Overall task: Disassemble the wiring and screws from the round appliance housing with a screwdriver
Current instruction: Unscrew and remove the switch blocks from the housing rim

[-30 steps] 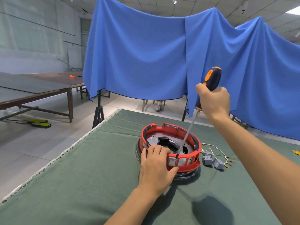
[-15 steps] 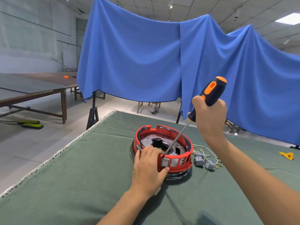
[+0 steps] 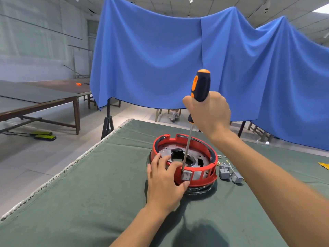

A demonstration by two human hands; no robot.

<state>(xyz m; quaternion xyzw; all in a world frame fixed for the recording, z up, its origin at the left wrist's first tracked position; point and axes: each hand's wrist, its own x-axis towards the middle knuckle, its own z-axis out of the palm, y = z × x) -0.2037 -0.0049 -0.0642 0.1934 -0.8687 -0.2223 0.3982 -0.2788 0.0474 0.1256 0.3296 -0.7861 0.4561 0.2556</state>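
A round red housing [image 3: 210,158] with a metal plate and a black part inside sits on the green cloth table [image 3: 99,189]. My left hand [image 3: 164,182] grips its near left rim, thumb against the outer wall, fingers over the edge. My right hand [image 3: 209,111] holds the orange and black screwdriver [image 3: 200,86] nearly upright. Its shaft runs down inside the near wall, just behind a grey rocker switch [image 3: 187,175]. The tip is hidden behind the rim.
Two grey connector blocks with loose wires [image 3: 229,173] lie on the cloth right of the housing. A yellow object [image 3: 324,165] sits at the right edge. The table's left edge drops to the floor. Blue drapes [image 3: 178,59] hang behind; brown tables [image 3: 44,98] stand far left.
The screwdriver has swung from a rightward lean to almost vertical, its tip staying by the switch. My left hand keeps its hold on the rim. The view has shifted.
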